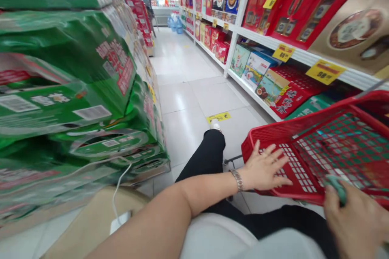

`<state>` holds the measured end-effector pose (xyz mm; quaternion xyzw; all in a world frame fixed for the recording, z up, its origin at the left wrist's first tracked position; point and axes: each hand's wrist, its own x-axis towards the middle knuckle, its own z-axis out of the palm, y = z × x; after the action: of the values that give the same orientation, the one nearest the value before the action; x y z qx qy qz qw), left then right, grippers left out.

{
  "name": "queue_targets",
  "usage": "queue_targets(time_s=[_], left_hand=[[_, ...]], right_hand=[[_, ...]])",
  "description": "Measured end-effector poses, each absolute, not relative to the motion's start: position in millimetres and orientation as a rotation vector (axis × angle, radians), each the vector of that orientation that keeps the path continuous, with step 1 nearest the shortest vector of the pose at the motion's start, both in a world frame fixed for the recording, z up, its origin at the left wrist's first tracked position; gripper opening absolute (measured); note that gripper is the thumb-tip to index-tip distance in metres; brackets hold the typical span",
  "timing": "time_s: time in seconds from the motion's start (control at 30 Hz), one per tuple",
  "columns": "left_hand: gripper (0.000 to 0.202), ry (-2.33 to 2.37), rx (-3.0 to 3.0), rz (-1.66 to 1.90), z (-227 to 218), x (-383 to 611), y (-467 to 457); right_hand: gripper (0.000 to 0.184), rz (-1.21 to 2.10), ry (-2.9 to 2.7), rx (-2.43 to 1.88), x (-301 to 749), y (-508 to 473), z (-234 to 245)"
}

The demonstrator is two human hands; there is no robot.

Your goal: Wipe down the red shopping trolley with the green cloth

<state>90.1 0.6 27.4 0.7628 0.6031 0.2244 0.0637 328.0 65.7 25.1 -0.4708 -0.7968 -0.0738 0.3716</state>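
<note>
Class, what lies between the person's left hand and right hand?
In the head view, the corner of a red perforated plastic shopping basket lies between the spread left hand and the right hand, holding a teal object.

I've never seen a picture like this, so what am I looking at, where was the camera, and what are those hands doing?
There is no machine here. This one picture comes from a camera worn on a person's head, looking forward and down, so the arms and the black trousers are the wearer's own. The person is in a shop aisle. The left hand, with a metal bracelet at the wrist, rests open on a red plastic shopping basket. The right hand holds a small teal-green object by the basket's edge. To the right are white shelves with boxed goods and yellow price tags. To the left are stacked green cartons.
</note>
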Motion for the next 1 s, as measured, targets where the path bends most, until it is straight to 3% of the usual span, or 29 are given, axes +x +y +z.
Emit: queue_targets(time_s=[0.13, 0.3, 0.57, 0.8, 1.0], left_hand=[[0.06, 1.779, 2.292, 0.639, 29, 46, 17], [0.054, 1.972, 2.01, 0.44, 42, -8, 42], [0.055, 2.222, 1.757, 0.479, 50, -41, 38], [0.052, 2.256, 1.774, 0.517, 50, -54, 38], [0.052, 2.241, 1.812, 0.551, 49, -51, 34]], right_hand=[[0.043, -0.389, -2.091, -1.274, 276, 40, 32], [0.032, -0.194, -2.226, -1.119, 203, 14, 33], [0.05, -0.1, -2.543, -0.859, 125, 27, 42], [0.044, -0.195, -2.612, -1.103, 173, 56, 75], [0.043, -0.492, -2.456, -1.234, 278, 74, 96]])
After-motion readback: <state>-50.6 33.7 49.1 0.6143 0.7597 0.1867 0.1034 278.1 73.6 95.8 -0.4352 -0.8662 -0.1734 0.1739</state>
